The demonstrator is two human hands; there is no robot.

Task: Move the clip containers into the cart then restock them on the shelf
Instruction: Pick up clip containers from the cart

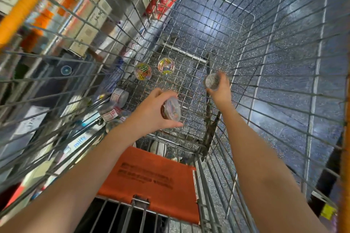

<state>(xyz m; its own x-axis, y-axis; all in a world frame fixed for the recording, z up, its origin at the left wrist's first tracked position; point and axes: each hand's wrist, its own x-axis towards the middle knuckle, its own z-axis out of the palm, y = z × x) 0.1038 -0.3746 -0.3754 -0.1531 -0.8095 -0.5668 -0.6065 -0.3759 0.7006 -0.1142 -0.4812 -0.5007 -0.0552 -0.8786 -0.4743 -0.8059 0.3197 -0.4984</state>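
Presently, head view, reading left to right. Shelf (89, 30) runs along the far left beyond the cart wall, stacked with boxes and price tags; blurred, so no labels logged. Cart (265, 47) fills the frame, wire floor visible below both arms.

Against the cart's left wall, a cluster of clip containers (118, 97) lies tipped on their sides, touching one another; I judge they rolled there on the wire. Further in, two round containers of coloured clips (142, 71) sit side by side, apart from the cluster.

My left hand (151, 111) is curled round a clear container of coloured clips (171, 109), thumb beneath, lid facing the right; held low over the cart floor, presumably to set it down rather than drop it. Orange seat flap (151, 179) sits just below, near my forearms.

My right hand (220, 89) grips a container of silver clips (212, 81) from behind, deeper in the cart.

Judgement: loading phase; restocking not yet begun.
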